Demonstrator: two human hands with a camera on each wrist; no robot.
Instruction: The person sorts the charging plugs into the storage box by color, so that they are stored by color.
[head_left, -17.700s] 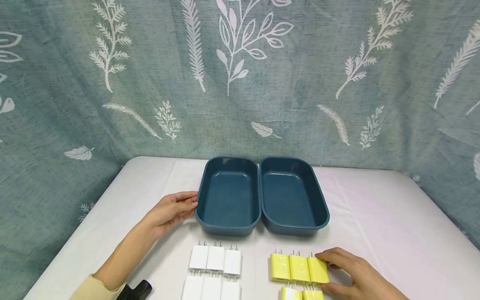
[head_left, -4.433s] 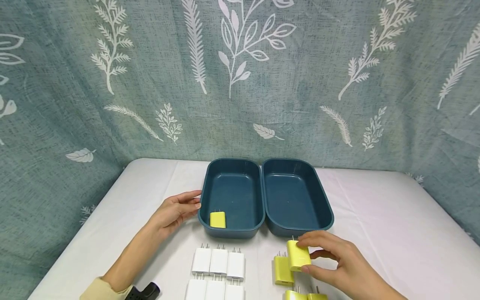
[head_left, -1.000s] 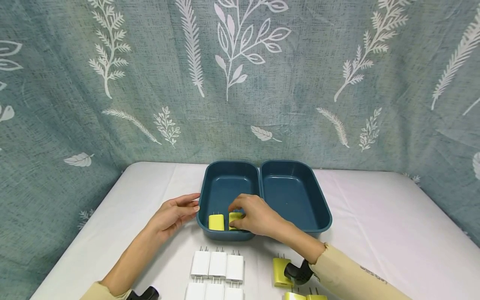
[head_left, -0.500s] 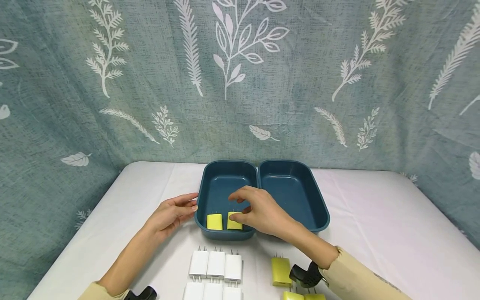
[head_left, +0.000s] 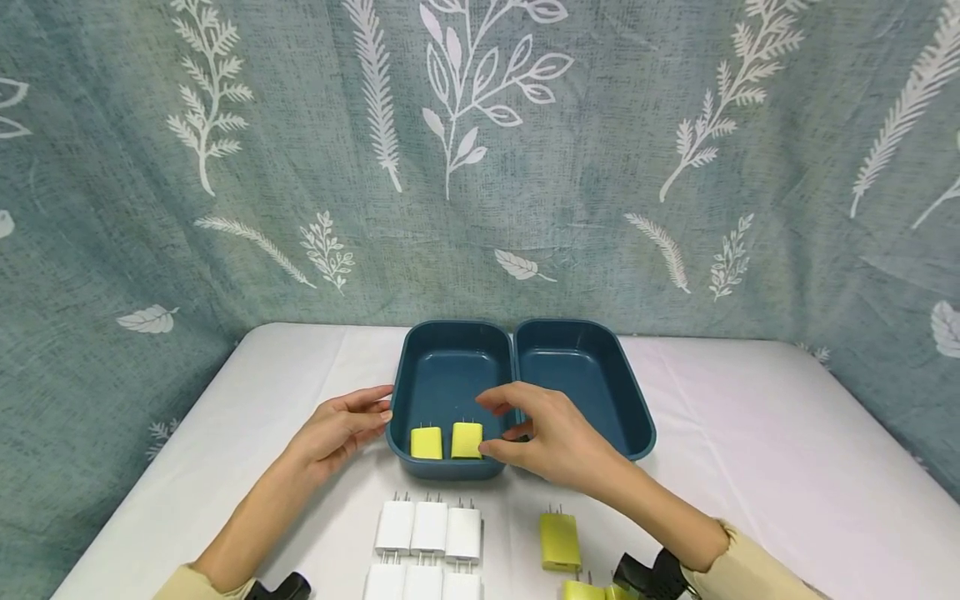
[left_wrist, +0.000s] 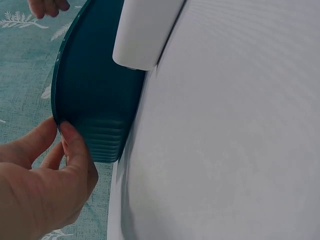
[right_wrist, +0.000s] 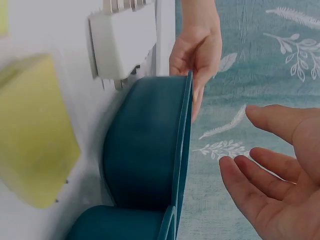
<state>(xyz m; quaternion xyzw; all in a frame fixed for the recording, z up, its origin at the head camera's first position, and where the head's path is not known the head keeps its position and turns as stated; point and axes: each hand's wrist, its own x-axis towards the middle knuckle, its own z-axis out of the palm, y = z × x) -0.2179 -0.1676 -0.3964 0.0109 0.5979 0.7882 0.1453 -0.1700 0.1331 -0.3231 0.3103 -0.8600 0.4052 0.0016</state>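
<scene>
Two dark blue trays stand side by side in the head view. Inside the left tray [head_left: 405,367], near its front wall, sit two yellow plug chargers, the left charger [head_left: 426,443] and the right charger [head_left: 467,440], prongs pointing away from me. My left hand [head_left: 341,429] pinches the left tray's outer rim between thumb and fingers; the left wrist view shows the fingertips [left_wrist: 69,131] at the wall. Over the trays' shared edge hovers my right hand [head_left: 551,437], thumb and fingers spread apart, holding nothing. Its thumb tip is close beside the right charger.
The right tray [head_left: 577,400] holds nothing visible. Several white plug chargers [head_left: 429,527] lie in rows in front of the left tray. One yellow charger [head_left: 559,540] lies before the right tray, with more yellow ones cut off at the bottom edge, partly behind a black wrist device [head_left: 651,575].
Two yellow chargers have gone from the table row into the left tray. My right hand has let go of the second one and drawn back rightward. The left hand stays at the rim.
</scene>
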